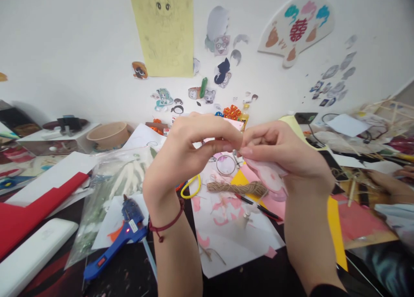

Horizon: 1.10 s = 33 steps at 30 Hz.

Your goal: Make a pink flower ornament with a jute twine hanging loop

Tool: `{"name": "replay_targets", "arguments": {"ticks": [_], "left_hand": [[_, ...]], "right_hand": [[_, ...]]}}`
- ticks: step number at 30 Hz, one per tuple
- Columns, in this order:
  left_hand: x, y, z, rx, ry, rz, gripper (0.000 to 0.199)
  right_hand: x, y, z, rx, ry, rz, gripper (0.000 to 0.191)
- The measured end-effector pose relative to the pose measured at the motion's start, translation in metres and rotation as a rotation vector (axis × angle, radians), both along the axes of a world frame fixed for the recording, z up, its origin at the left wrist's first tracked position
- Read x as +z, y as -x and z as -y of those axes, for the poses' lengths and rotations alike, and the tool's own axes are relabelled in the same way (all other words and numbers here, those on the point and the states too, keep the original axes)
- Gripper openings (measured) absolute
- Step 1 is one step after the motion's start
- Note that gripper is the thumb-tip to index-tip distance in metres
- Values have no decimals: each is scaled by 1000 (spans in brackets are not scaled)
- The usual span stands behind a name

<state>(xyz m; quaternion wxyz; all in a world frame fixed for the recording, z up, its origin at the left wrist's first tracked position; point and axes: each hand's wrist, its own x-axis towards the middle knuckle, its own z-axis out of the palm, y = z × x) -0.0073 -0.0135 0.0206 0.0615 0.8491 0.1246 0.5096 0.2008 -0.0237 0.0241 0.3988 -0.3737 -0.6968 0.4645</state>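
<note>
Both hands are raised over the table, their fingertips meeting near the centre of the view. My left hand (197, 144), with a dark red string bracelet (168, 223) at its wrist, has its thumb and fingers pinched together; what lies between them is too small to make out. My right hand (281, 146) is closed on a pink and white piece (270, 176) that hangs below its fingers. Beneath the hands are a hank of brown twine (237, 188) and a white sheet (220, 258) with pink scraps (223, 211) on it.
A blue glue gun (118, 241) with a red light lies at the left, beside a clear plastic bag (93, 202). Further left are a white box-like object (39, 258) and red card (42, 211). Yellow-handled scissors (190, 187) lie centrally. Another person's hand (384, 182) is at the far right.
</note>
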Motion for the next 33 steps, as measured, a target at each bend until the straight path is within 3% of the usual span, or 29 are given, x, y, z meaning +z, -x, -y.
{"name": "replay_targets", "arguments": {"ticks": [10,15,20,33], "left_hand": [[0,-4,1,11,-30,30,23],[1,-4,-2,-51,-75,43,18],[0,-5,2,38,-13,54,11],[2,-10,7,48,-29,36,9]], "right_hand": [[2,2,2,69,88,-77,8],[3,1,4,55,86,-82,10],[3,-4,7,35,58,-78,15],[3,-10,9,22,22,-57,15]]}}
